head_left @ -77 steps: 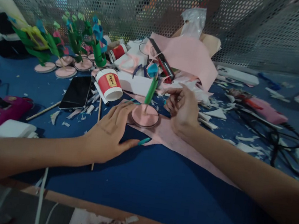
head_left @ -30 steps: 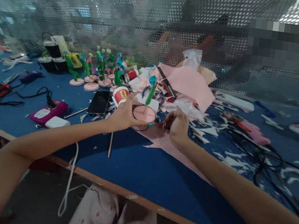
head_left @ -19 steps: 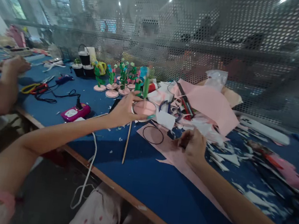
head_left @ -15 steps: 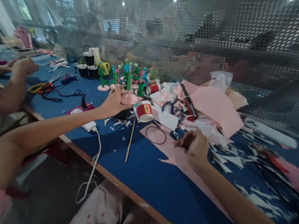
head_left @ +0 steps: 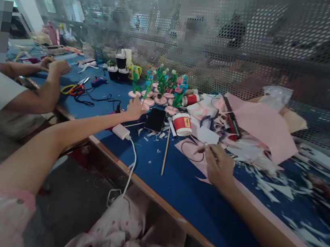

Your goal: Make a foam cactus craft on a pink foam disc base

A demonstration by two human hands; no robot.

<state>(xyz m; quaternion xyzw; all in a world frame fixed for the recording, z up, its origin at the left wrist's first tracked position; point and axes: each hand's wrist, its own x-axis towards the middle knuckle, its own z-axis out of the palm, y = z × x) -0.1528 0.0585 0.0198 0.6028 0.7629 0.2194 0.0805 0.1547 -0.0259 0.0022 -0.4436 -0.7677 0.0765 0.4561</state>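
My left hand (head_left: 135,109) reaches to the front left of a group of small green craft flowers (head_left: 162,84) on round pink bases. Its fingers are closed at the edge of the nearest craft flower (head_left: 148,90), which stands upright on its pink base. My right hand (head_left: 218,168) hovers over a pink sheet (head_left: 204,168), fingers bent together beside a thin black ring (head_left: 192,151). Whatever those fingers may hold is hidden. Between my hands are a black phone (head_left: 155,119), a red and white paper cup (head_left: 182,124) and a thin wooden stick (head_left: 166,152).
White and pink paper scraps (head_left: 270,183) litter the right side. A large pink sheet (head_left: 260,124) lies behind them. A white charger (head_left: 121,131) trails its cable over the table edge. Yellow-red pliers (head_left: 73,89) lie left, near another person's hands (head_left: 58,66). Perforated metal screen (head_left: 238,60) behind.
The view has shifted left. My left hand has lowered the craft flower among the others, uncovering the phone. My right hand has come nearer the black ring, its fingers drawn together.
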